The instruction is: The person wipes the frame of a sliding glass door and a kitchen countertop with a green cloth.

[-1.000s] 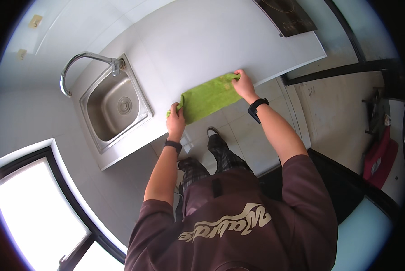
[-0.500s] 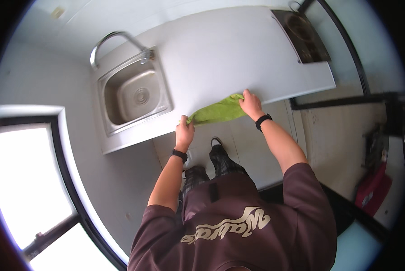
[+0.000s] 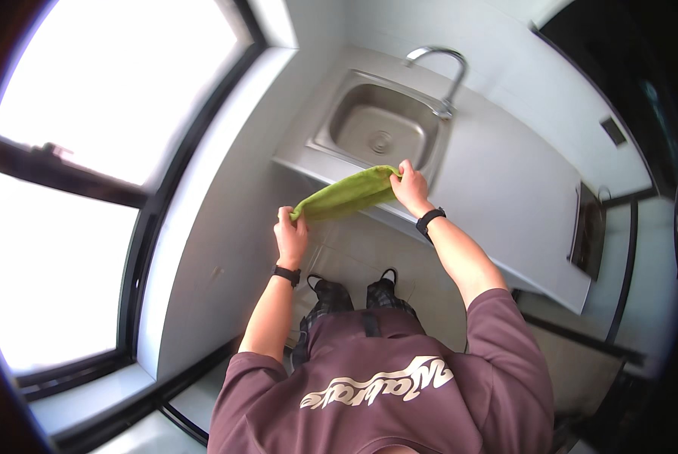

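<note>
A green cloth (image 3: 346,195) is stretched between my two hands, in the air just off the counter's front edge. My left hand (image 3: 290,240) grips its left end, with the fingers closed round the fabric. Its right end is pinched in my right hand (image 3: 411,188), which is a little higher and in front of the sink (image 3: 439,155). The cloth sags slightly and looks folded or bunched lengthwise. Each wrist wears a black band.
Over the steel sink arches a chrome faucet (image 3: 457,72). The white counter (image 3: 498,178) runs right to a black cooktop (image 3: 587,231). On the left is a bright window with a dark frame (image 3: 169,204). My feet stand on a tiled floor (image 3: 422,261).
My view and body have turned left, so the sink now lies ahead and the window fills the left side. Both hands still hold the cloth, carried along with the turn.
</note>
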Tool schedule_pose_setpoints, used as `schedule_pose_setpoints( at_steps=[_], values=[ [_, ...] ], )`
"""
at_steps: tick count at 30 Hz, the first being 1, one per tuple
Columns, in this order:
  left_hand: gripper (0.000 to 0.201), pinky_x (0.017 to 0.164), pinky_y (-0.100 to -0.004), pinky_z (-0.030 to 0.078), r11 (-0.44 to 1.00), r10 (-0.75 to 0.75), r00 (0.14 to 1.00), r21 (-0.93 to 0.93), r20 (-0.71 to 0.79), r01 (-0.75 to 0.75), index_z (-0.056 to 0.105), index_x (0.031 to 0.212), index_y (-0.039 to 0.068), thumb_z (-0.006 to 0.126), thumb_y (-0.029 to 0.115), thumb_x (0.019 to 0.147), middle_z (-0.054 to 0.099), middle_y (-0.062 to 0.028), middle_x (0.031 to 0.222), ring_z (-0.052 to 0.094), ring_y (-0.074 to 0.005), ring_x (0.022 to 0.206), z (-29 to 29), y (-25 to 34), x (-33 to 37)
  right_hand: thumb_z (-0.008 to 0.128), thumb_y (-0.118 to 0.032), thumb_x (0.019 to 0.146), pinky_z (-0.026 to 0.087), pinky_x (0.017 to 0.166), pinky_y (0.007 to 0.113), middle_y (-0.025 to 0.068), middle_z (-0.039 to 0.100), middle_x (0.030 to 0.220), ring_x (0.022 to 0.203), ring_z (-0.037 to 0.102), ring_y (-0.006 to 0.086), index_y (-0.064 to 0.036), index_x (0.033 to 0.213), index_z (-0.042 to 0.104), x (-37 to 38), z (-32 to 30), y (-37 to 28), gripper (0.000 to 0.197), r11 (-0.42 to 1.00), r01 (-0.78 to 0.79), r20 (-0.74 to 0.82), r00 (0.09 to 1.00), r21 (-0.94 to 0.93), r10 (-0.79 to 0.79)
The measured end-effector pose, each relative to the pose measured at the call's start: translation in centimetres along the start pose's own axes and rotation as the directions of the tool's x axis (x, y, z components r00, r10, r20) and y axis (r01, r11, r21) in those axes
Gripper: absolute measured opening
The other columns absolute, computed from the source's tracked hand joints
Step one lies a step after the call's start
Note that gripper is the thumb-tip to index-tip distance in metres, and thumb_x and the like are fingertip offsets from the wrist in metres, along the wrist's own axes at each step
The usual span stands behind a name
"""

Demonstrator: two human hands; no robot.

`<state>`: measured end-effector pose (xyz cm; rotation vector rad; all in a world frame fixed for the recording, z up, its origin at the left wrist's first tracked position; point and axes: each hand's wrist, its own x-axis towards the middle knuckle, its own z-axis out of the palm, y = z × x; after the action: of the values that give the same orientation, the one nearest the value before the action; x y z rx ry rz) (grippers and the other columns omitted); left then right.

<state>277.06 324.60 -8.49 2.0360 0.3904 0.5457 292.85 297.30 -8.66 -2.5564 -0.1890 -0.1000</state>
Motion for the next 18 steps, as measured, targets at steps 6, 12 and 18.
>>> schedule_pose_setpoints(
  at_steps=[6, 12, 18],
  values=[
    [0.019, 0.044, -0.0273, 0.043, 0.998, -0.058, 0.892, -0.018, -0.449, 0.055, 0.048, 0.095, 0.004, 0.066, 0.007, 0.091, 0.055, -0.0052, 0.054, 0.058, -0.0109, 0.047, -12.6, -2.1, 1.4, 0.067, -0.019, 0.081, 0.047, 0.059, 0.051, 0.0155, 0.062, 0.067, 0.068, 0.063, 0.04, -0.0091, 0.091, 0.05, 3.2, 5.5, -16.7, 0.022, 0.933, 0.313, -0.014, 0.949, 0.175, -0.316],
    [0.019, 0.052, -0.0252, 0.046, 0.986, -0.166, 0.685, -0.135, -0.709, 0.099, 0.045, 0.1, 0.004, 0.063, 0.009, 0.094, 0.058, -0.0041, 0.063, 0.059, -0.0097, 0.054, -23.2, -4.2, 0.6, 0.065, -0.018, 0.082, 0.046, 0.061, 0.052, 0.0168, 0.061, 0.067, 0.068, 0.061, 0.0417, -0.0082, 0.09, 0.047, 2.3, 10.8, -31.2, 0.022, 0.787, 0.533, -0.023, 0.832, 0.31, -0.555],
    [0.03, 0.068, -0.0321, 0.051, 0.981, -0.079, 0.617, 0.048, -0.783, 0.186, 0.045, 0.116, 0.001, 0.062, 0.009, 0.094, 0.066, -0.0108, 0.082, 0.066, -0.0189, 0.074, -30.2, -6.4, -1.4, 0.065, -0.021, 0.083, 0.049, 0.066, 0.051, 0.0162, 0.065, 0.072, 0.073, 0.065, 0.0405, -0.0087, 0.097, 0.049, -0.7, 15.3, -41.1, 0.025, 0.721, 0.607, 0.095, 0.74, 0.334, -0.666]
  ],
)
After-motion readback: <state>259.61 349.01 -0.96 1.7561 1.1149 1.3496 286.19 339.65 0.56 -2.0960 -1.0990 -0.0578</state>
